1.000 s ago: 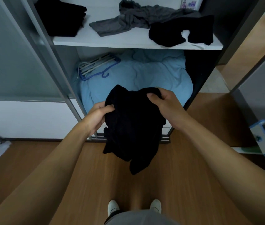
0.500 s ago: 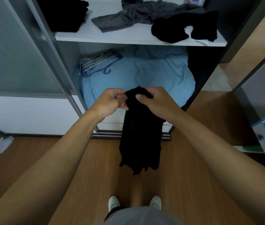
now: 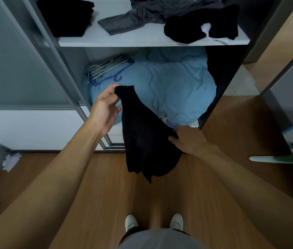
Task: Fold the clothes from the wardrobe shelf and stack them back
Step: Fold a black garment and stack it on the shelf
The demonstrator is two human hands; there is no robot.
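I count one black cloth garment (image 3: pixel 145 137) hung mid-frame between two hands: left hand (image 3: pixel 104 108) pinches its 11 o'clock corner, right hand (image 3: pixel 188 139) grips its 3 o'clock edge. At 12 o'clock, one white wardrobe shelf (image 3: pixel 142 41) carries three pieces: folded black pile (image 3: pixel 66 15), crumpled grey garment (image 3: pixel 142 15), crumpled black garment (image 3: pixel 201 24).

The white wardrobe shelf (image 3: pixel 142 41) carries 3 heaps of clothing. A folded black stack (image 3: pixel 66 15) sits at its left end and a crumpled grey garment (image 3: pixel 142 15) lies in the middle. A loose black garment (image 3: pixel 201 27) at the right touches the grey one and lies over something white (image 3: pixel 219 40), perhaps another cloth, at the front edge. Below the shelf a pale blue quilt (image 3: pixel 169 87) fills the lower compartment, with a bundle of hangers (image 3: pixel 108 69) resting on its left rear part. On the wooden floor (image 3: pixel 88 194) a white scrap (image 3: pixel 10 161) lies at the left and 2 white shoes (image 3: pixel 131 221) stand near the bottom.
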